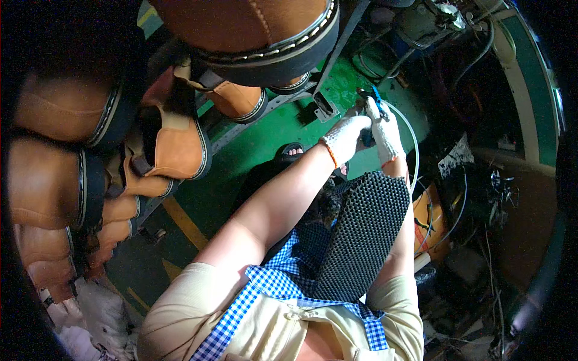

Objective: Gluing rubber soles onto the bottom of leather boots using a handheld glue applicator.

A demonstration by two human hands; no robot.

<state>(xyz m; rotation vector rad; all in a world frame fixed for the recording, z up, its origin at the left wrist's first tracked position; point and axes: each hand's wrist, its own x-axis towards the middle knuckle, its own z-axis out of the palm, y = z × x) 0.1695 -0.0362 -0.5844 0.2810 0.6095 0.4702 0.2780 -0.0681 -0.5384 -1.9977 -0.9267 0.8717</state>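
Observation:
Both my hands wear white knit gloves with orange cuffs and are close together ahead of me, over the green floor. My right hand (386, 137) is closed around a small blue-and-black hand tool (377, 103), and a pale thin hose (414, 135) curves away from it to the right. Beside it, my left hand (347, 137) has its fingers curled in against the right one. Whatever the left fingers grip is hidden. A black sheet with a bumpy, mesh-like texture (367, 234) stands in front of my chest and covers part of my right forearm.
Brown leather shoes with dark soles (180, 147) hang in rows on a rack at my left; one large shoe (253, 36) juts in overhead. A metal rail (256, 123) crosses the floor side. Cables, hoses and an orange-yellow box (435, 219) crowd the right.

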